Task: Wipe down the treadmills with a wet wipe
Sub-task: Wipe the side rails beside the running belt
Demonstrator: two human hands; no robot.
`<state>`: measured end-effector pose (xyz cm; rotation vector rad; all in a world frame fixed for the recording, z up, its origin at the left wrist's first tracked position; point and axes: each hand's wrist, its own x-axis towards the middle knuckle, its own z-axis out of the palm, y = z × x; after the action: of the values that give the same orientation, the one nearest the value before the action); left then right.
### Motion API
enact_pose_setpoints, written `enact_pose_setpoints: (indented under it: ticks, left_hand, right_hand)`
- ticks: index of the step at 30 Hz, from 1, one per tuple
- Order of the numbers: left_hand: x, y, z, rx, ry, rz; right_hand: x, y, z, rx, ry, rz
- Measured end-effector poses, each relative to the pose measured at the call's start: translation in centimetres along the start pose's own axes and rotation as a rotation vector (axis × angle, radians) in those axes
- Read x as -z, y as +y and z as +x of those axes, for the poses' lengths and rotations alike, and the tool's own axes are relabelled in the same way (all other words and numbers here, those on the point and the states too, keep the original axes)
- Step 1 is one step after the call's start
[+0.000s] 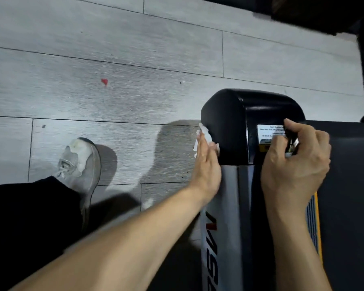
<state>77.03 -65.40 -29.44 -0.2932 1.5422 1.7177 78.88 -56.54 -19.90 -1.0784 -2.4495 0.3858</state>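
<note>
Left hand: your left hand [206, 162] lies flat with its fingers straight and together, pressing the wet wipe [204, 136] against the outer side of the treadmill's black end cap [225, 124]. From frame centre it sits at about 3 o'clock.

Wet wipe: white and crumpled, it is trapped between your left fingers and the cap's left face. Its edges poke out past your fingertips at the 12 o'clock side of the hand and along the knuckles.

Right hand: your right hand [296, 158] rests on top of the cap with its fingers curled. The thumb and fingertips close on something small and dark at the white label [269, 133]. What exactly they pinch you cannot tell, since the hand covers it.

End cap: glossy black with a rounded top, it stands at 3 o'clock in the view. The white label and a yellow strip beneath it are half hidden by your right fingers.

Treadmill: the grey side rail [219, 217] runs from the cap toward 5 o'clock, carrying large letters that are cut off at the frame's bottom. The dark belt deck [349, 196] lies to its right, edged by a striped yellow band.

Floor: pale grey planks [114, 59] fill the 9 to 12 o'clock part of the view. A small red scrap [104, 81] lies at roughly 10 o'clock.

Foot: your grey, scuffed shoe [80, 164] stands on the planks at 8 o'clock, well apart from the treadmill, with a black trouser leg [29, 217] below it.
</note>
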Motion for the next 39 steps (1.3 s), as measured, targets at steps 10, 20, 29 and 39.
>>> enact_pose_setpoints:
  ticks: [10,20,29,39]
  left_hand:
    - [-1.7,2.5,-1.8,-0.466,0.007,0.155]
    - [0.9,2.3,1.9,0.041,0.035,-0.017]
    - [-2.0,6.7,0.9,-0.546,0.008,0.246]
    - [0.6,7.1,6.9,-0.042,0.014,0.085]
  right_hand:
    - [0.1,0.0,-0.1,0.003,0.014,0.033]
    - [0.1,0.2,0.2,-0.014,0.0,0.04]
    - [-0.1,0.3,0.4,0.019,0.002,0.04]
    - [0.0,0.2,0.4,0.026,-0.027,-0.004]
